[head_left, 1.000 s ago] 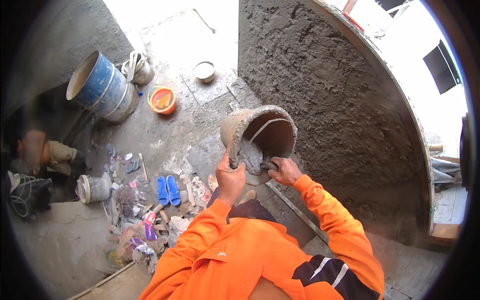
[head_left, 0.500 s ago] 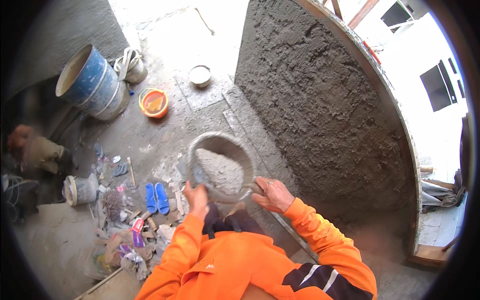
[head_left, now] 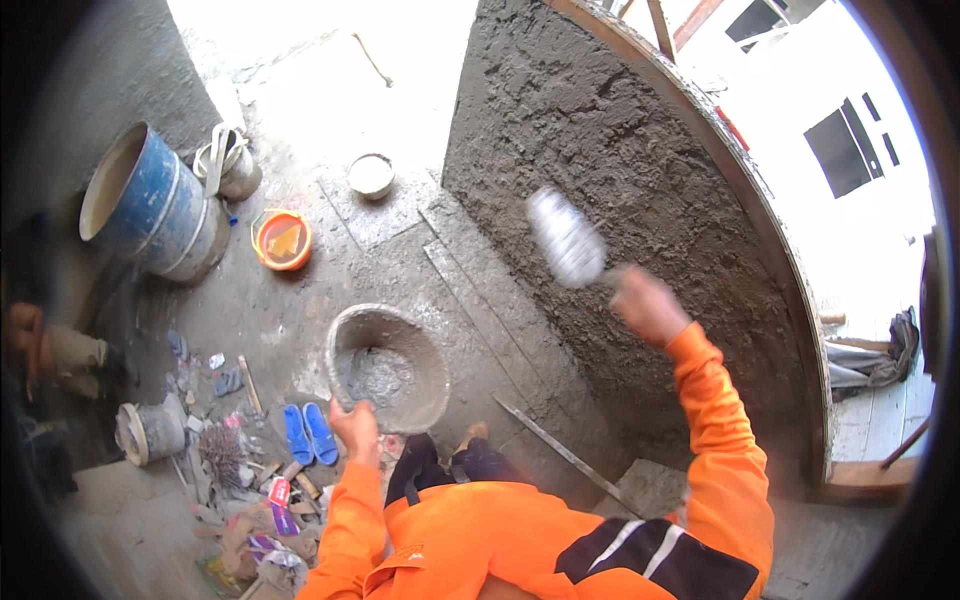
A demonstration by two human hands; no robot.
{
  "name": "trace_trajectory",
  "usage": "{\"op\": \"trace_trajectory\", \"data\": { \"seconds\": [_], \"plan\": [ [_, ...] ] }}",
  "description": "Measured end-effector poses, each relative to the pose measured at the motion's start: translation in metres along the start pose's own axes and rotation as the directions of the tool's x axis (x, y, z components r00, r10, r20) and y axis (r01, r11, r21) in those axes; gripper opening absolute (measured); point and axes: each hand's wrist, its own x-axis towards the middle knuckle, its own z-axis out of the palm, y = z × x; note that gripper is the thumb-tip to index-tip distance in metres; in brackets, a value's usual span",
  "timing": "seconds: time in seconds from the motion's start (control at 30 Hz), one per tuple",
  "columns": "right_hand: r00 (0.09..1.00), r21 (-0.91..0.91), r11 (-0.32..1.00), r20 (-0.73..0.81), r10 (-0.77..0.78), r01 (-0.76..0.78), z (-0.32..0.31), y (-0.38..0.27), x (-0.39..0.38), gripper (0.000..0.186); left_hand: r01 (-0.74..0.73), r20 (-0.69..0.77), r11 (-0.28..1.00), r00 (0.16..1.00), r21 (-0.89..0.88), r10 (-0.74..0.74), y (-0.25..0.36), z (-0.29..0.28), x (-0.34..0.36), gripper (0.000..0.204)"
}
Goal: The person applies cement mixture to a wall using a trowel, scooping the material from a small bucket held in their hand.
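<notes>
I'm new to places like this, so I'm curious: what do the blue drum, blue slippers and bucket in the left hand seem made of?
Blue drum: probably painted metal, perhaps plastic; ring bands, scuffed blue finish. Blue slippers: likely moulded plastic or foam, smooth and evenly coloured. Bucket in the left hand: perhaps plastic or rubber; a dull, grey, mortar-like coating hides much of its surface.

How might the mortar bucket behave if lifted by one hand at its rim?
The mortar bucket is probably bottom-heavy, given the wet-looking mortar inside. Held at its near rim by the left hand, it may tip away. Its crusted-looking rim may feel rough.
</notes>
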Motion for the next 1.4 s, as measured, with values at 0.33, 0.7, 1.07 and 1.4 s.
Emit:
{"op": "trace_trajectory", "data": {
  "seconds": [0.33,0.7,1.07,1.4],
  "plan": [
    [0.974,-0.407,0.912,0.181,0.133,-0.048,0.133,-0.133,0.039,0.022,-0.668,0.431,0.743,0.683,0.042,0.59,0.083,0.085,-0.025,0.061],
    [0.972,0.137,0.964,0.1,0.214,-0.227,0.145,-0.136,0.033,0.033,-0.25,0.354,0.93,0.872,-0.27,0.338,0.09,0.082,-0.004,0.045],
    [0.954,0.34,0.921,0.159,-0.256,0.19,0.097,-0.14,0.054,0.027,0.059,-0.07,0.995,0.995,-0.079,-0.065,0.027,0.047,0.026,0.067],
    [0.67,0.615,0.617,-0.187,0.719,-0.491,0.063,0.123,0.089,0.02,-0.083,-0.14,0.988,0.988,-0.129,0.065,0.024,0.032,-0.003,0.064]
  ]
}}
